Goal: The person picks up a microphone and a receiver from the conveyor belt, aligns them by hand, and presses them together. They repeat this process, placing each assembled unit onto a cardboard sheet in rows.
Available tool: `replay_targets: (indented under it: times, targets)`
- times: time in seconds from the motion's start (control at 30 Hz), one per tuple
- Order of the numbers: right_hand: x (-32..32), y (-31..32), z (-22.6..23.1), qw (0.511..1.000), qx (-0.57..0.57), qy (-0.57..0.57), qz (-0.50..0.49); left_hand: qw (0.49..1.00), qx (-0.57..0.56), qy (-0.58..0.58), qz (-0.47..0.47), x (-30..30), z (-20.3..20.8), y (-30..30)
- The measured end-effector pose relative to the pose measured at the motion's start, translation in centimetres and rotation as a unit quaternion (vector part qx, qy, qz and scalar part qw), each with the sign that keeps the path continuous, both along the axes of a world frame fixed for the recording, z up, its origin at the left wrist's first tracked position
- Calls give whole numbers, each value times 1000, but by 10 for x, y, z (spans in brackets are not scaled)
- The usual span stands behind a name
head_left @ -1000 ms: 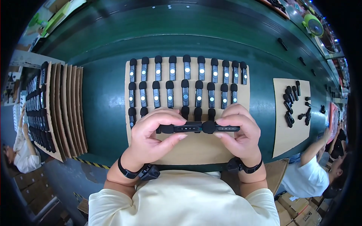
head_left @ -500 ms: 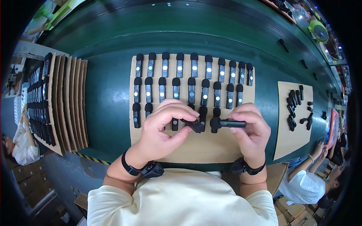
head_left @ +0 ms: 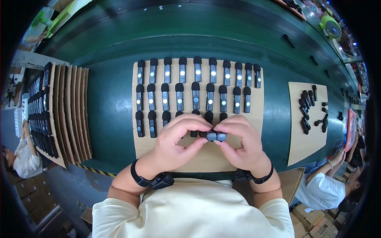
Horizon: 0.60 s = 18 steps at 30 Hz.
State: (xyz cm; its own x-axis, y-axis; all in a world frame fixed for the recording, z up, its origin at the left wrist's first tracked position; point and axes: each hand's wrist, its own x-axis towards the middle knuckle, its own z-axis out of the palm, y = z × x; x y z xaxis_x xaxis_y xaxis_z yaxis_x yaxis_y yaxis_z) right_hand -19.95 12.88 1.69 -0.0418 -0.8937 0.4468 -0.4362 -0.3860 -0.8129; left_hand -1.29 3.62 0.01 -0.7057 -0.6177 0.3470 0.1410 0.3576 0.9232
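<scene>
Fingers of the left hand [head_left: 170, 139] pinch a small black microphone [head_left: 210, 136] between thumb and forefinger, and those of the right hand [head_left: 244, 141] pinch a second microphone [head_left: 221, 137] in the same way. The two pieces sit side by side, seemingly touching, their greyish ends turned toward the person's chest. The remaining fingers are mostly hidden, so how they are bent cannot be told. Both hands are over the near half of a large cardboard sheet [head_left: 186, 163], which lies close to the near edge of the green worktop [head_left: 111, 123].

Along the sheet's far edge runs a top row [head_left: 197, 72] of ten microphones, their dark rounded caps toward that edge and a bright round spot on each body. A second row [head_left: 195, 99] of nine lies just nearer. The third row [head_left: 139, 127] begins by the sheet's left edge and is partly covered by the hands.

Toward the worktop's left end stands a stack of cardboard sheets [head_left: 73, 119], with more microphones on its outermost sheet. Toward the right end, a smaller cardboard sheet [head_left: 299, 148] carries loose microphones [head_left: 304, 104] scattered over its middle and far part. A co-worker [head_left: 321, 190] in a pale shirt is beyond this sheet's near right corner.
</scene>
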Motion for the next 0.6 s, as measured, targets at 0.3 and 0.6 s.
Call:
replay_targets:
  times: [0.3,0.6]
  targets:
    - [-18,11,19,997,10,75,-26,995,-80,-44,41,-13,11,9]
    - [-56,52,10,976,48,175,-118,958,-275,-75,20,-52,5,26]
